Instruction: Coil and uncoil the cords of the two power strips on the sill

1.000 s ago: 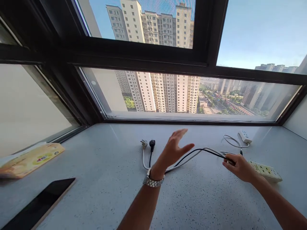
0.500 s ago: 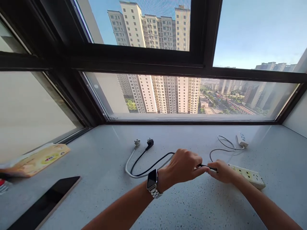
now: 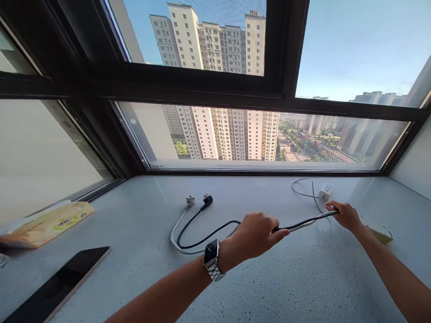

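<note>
My left hand [image 3: 255,234], with a watch on its wrist, is closed round a black cord [image 3: 202,238] and a white cord [image 3: 175,234] held together. My right hand [image 3: 346,215] pinches the same two cords further right, so they stretch taut between both hands above the speckled sill [image 3: 144,278]. Left of my left hand the cords curve back to a black plug [image 3: 206,199] and a white plug [image 3: 190,202] lying on the sill. A beige power strip [image 3: 380,231] lies behind my right wrist, partly hidden. A small white power strip [image 3: 326,189] sits near the window.
A dark phone or tablet [image 3: 57,287] lies at the front left. A yellow tissue pack [image 3: 47,223] sits at the left edge. Dark window frames [image 3: 202,85] close the sill at the back and left; a wall rises at the right.
My left hand came down and closed on the cords beside my right hand. Since then my right hand has slid rightward along them, and the hands are now apart with the cords taut.
</note>
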The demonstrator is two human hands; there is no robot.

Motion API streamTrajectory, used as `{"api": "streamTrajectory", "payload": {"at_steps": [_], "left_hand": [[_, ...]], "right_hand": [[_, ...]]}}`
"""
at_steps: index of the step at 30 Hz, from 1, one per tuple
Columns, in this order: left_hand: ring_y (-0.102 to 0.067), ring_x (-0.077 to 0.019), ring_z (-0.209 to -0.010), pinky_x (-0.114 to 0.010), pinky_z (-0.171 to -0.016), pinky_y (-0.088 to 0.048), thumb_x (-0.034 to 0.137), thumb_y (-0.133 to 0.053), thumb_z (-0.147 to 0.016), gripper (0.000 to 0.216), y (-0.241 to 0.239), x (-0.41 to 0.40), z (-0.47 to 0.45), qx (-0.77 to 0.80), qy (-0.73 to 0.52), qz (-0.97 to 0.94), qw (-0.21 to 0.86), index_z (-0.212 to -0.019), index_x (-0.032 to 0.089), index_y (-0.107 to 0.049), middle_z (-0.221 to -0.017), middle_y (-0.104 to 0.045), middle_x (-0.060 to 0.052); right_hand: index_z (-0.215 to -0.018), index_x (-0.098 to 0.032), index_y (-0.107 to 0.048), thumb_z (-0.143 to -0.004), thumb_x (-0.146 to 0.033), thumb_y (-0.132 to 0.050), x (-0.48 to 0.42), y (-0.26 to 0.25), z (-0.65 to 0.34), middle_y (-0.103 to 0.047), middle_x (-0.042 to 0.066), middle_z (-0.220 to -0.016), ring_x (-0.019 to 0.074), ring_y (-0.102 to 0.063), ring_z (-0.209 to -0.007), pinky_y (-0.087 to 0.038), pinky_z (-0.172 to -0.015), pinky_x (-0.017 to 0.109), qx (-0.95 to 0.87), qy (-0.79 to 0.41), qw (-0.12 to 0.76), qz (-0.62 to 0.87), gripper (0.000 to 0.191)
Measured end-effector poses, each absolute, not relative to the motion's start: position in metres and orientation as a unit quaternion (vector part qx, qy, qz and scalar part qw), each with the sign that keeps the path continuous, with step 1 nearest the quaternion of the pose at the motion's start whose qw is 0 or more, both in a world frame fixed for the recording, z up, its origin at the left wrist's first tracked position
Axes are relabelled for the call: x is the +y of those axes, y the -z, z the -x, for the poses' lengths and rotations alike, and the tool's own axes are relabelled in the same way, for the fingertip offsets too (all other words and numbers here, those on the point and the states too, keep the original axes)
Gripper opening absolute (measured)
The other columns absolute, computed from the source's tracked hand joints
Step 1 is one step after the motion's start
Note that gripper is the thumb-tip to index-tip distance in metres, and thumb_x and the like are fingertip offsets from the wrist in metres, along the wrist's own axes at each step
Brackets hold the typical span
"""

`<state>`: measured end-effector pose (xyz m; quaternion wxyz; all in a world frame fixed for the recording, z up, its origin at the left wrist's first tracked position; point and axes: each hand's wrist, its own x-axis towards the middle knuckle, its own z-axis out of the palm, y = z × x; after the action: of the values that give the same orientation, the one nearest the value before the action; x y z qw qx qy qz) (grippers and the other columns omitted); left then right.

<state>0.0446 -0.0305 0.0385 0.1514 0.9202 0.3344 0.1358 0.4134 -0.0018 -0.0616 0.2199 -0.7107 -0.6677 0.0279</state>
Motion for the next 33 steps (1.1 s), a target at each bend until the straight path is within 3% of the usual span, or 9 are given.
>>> {"api": "streamTrajectory", "payload": {"at_steps": [3, 7, 9, 11, 15, 20, 24, 28, 33], "left_hand": [[-0.022, -0.0070, -0.039, -0.025, -0.044, -0.015, 0.064, -0.045, -0.086, 0.058, -0.052, -0.022, -0.052, 0.324, -0.103, -0.884, 0.320, -0.057, 0.015, -0.057, -0.044, -0.032, 0.006], [-0.020, -0.0065, -0.042, -0.024, -0.045, -0.015, 0.066, -0.051, -0.078, 0.056, -0.080, -0.002, -0.068, 0.332, -0.278, -0.786, 0.442, -0.066, 0.013, -0.065, -0.046, -0.026, 0.008], [-0.019, -0.0062, -0.043, -0.024, -0.046, -0.015, 0.061, -0.055, -0.078, 0.051, -0.093, 0.004, -0.083, 0.322, -0.355, -0.743, 0.467, -0.062, 0.014, -0.062, -0.046, -0.027, 0.008], [-0.021, -0.0058, -0.045, -0.025, -0.046, -0.016, 0.053, -0.057, -0.079, 0.046, -0.103, 0.005, -0.099, 0.303, -0.392, -0.724, 0.481, -0.053, 0.016, -0.052, -0.046, -0.030, 0.008], [-0.025, -0.0057, -0.047, -0.024, -0.047, -0.018, 0.031, -0.058, -0.079, 0.029, -0.116, -0.009, -0.119, 0.255, -0.405, -0.711, 0.516, -0.056, 0.015, -0.053, -0.050, -0.035, 0.007], [-0.030, -0.0036, -0.048, -0.021, -0.046, -0.021, 0.017, -0.056, -0.077, 0.011, -0.124, -0.024, -0.119, 0.208, -0.386, -0.664, 0.605, -0.075, 0.010, -0.065, -0.060, -0.047, 0.004], [-0.034, -0.0026, -0.046, -0.021, -0.045, -0.024, 0.014, -0.056, -0.078, 0.014, -0.133, -0.019, -0.106, 0.196, -0.405, -0.662, 0.600, -0.073, 0.009, -0.068, -0.064, -0.054, 0.001], [-0.035, -0.0030, -0.045, -0.020, -0.042, -0.026, 0.013, -0.057, -0.081, 0.016, -0.154, 0.001, -0.079, 0.212, -0.485, -0.674, 0.515, -0.086, 0.010, -0.072, -0.066, -0.058, -0.001], [-0.029, -0.0020, -0.041, -0.020, -0.038, -0.022, 0.016, -0.063, -0.079, 0.014, -0.162, 0.031, -0.030, 0.252, -0.495, -0.689, 0.465, -0.089, 0.012, -0.072, -0.063, -0.053, 0.001]], "right_hand": [[-0.090, -0.020, -0.064, -0.078, -0.040, -0.049, -0.006, 0.059, -0.398, -0.066, 0.011, -0.085, 0.0272, -0.060, -0.078, -0.039, -0.059, 0.032, -0.572, 0.044, 0.276, 0.771, 0.028], [-0.092, -0.019, -0.053, -0.074, -0.048, -0.054, -0.034, 0.061, -0.325, -0.054, 0.014, -0.102, 0.0336, -0.050, -0.101, -0.041, -0.078, 0.046, -0.508, 0.200, 0.508, 0.667, 0.034], [-0.087, -0.021, -0.051, -0.079, -0.045, -0.056, -0.051, 0.063, -0.274, -0.051, 0.009, -0.096, 0.0293, -0.049, -0.099, -0.041, -0.082, 0.045, -0.570, 0.164, 0.593, 0.544, 0.025], [-0.090, -0.022, -0.053, -0.082, -0.044, -0.059, -0.063, 0.064, -0.225, -0.052, 0.008, -0.096, 0.0261, -0.051, -0.097, -0.043, -0.083, 0.042, -0.617, 0.032, 0.621, 0.483, 0.024], [-0.123, -0.023, -0.052, -0.075, -0.057, -0.066, -0.053, 0.063, -0.156, -0.054, 0.011, -0.125, 0.0295, -0.050, -0.115, -0.041, -0.094, 0.044, -0.584, -0.312, 0.621, 0.419, 0.060], [-0.092, -0.021, -0.069, -0.067, -0.058, -0.072, -0.026, 0.075, -0.109, -0.070, 0.007, -0.093, 0.0266, -0.061, -0.093, -0.046, -0.083, 0.039, -0.511, -0.580, 0.578, 0.263, 0.045], [-0.063, -0.019, -0.064, -0.059, -0.062, -0.076, -0.036, 0.098, -0.085, -0.066, 0.004, -0.065, 0.0227, -0.063, -0.076, -0.047, -0.081, 0.038, -0.487, -0.643, 0.521, 0.281, 0.044], [-0.055, -0.020, -0.055, -0.071, -0.072, -0.060, -0.054, 0.110, -0.097, -0.059, 0.003, -0.057, 0.0215, -0.064, -0.076, -0.046, -0.085, 0.037, -0.512, -0.649, 0.486, 0.284, 0.055], [-0.056, -0.021, -0.042, -0.074, -0.070, -0.059, -0.066, 0.106, -0.180, -0.038, -0.005, -0.049, 0.0100, -0.039, -0.046, -0.038, -0.052, 0.026, -0.548, -0.582, 0.461, 0.385, 0.055]]}}
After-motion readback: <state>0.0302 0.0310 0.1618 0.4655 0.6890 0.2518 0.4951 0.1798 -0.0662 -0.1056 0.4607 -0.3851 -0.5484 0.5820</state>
